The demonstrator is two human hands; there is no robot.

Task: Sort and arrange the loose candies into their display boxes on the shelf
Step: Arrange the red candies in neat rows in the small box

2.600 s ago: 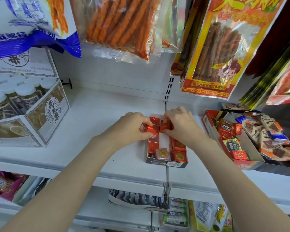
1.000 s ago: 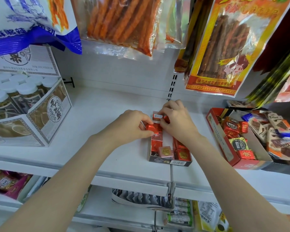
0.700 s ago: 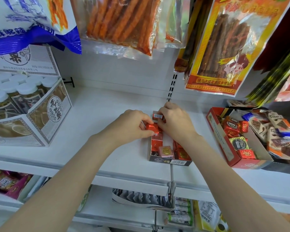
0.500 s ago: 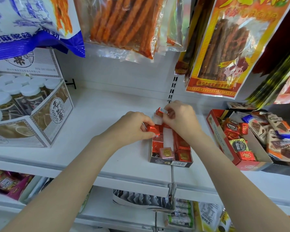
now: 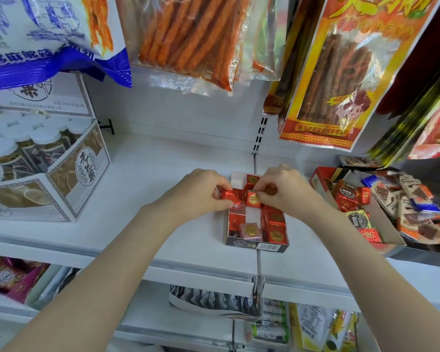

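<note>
Head view: both hands over the far end of a small display box (image 5: 257,246) on the white shelf (image 5: 163,174). Left hand (image 5: 201,193) curled, thumb and fingertips pinching a red foil candy (image 5: 230,195) at the box's left edge. Right hand (image 5: 282,189) also curled, fingertips closed on a red cube candy with a gold seal (image 5: 253,199), held upright over the middle of the box, just beside the left hand's piece. Beyond the knuckles, another red candy (image 5: 252,179) standing at the back of the box, next to a bare white patch. Nearer than the hands, toward the wrists, more red cubes in rows along both sides of the box and one pink cube (image 5: 250,230) by the front wall (the middle lane partly bare). Right of the right hand, apart from it, a larger red box (image 5: 318,179) with mixed wrapped candies (image 5: 351,199) heaped inside. Left of the left hand, well apart, a carton of white-capped jars (image 5: 48,168). Above both hands, hanging snack bags (image 5: 193,39).
</note>
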